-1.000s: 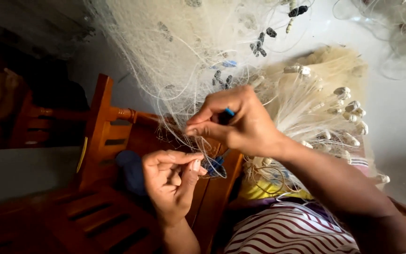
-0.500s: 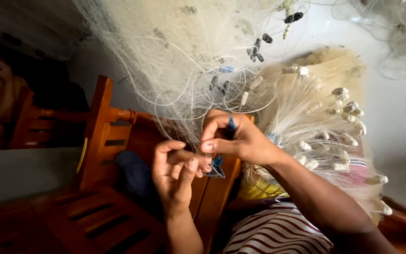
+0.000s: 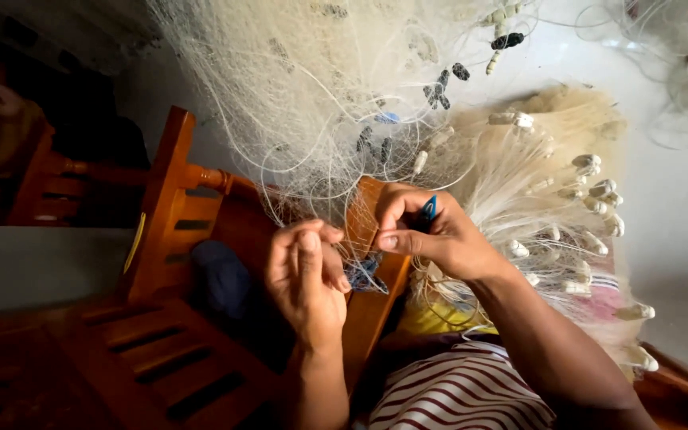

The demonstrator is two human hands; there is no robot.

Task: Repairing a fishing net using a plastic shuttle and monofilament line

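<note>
From the head view, the left hand [image 3: 306,275] is closed, its grip pinching strands of the pale fishing net [image 3: 312,103] just below the hanging mass. The right hand [image 3: 431,235] has its grip clamped on a small blue netting needle [image 3: 429,209], held near the left fingers. The net drapes over a wooden chair [image 3: 173,215], with a bundle of white floats [image 3: 591,183] at the right.

The thin strands are many and lie close together, so I judge the needle could catch a wrong mesh. If the left pinch loosens, the strand could slip back into the tangle. The net could also snag on the chair back.
</note>
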